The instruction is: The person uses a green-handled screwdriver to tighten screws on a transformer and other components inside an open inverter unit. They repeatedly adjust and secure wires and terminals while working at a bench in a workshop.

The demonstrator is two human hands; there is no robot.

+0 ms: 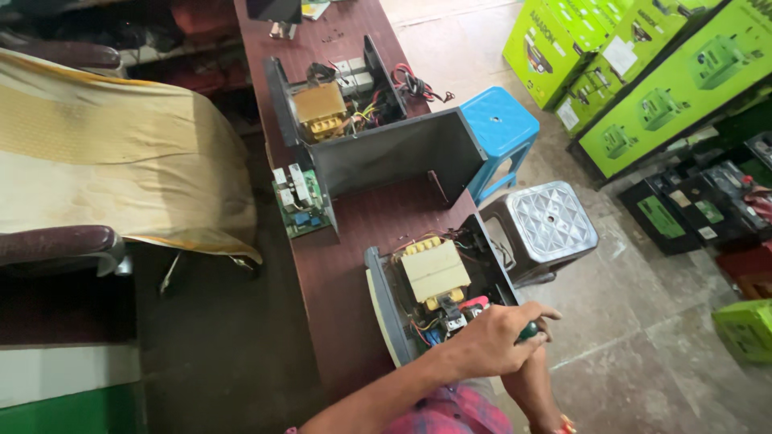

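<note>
Open inverter unit (438,293): near end of the brown table (354,233), transformer exposed.
Left hand (494,337): fist closed around a green-handled screwdriver (528,329) at the unit's edge.
Right hand (537,378): below the left hand; grip unclear.

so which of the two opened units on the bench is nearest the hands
The nearer opened unit, with the cream transformer, at the bench's near end. The left hand, gripping a green-handled tool, is right at it; the other unit sits farther up.

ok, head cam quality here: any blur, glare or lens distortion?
Head view: soft, even daylight, no hard glare; the long maroon workbench leans and bows from the wide lens; the grey patterned plastic stool is sharp; the left hand is slightly soft; the dark floor under the bench is underexposed.
</note>
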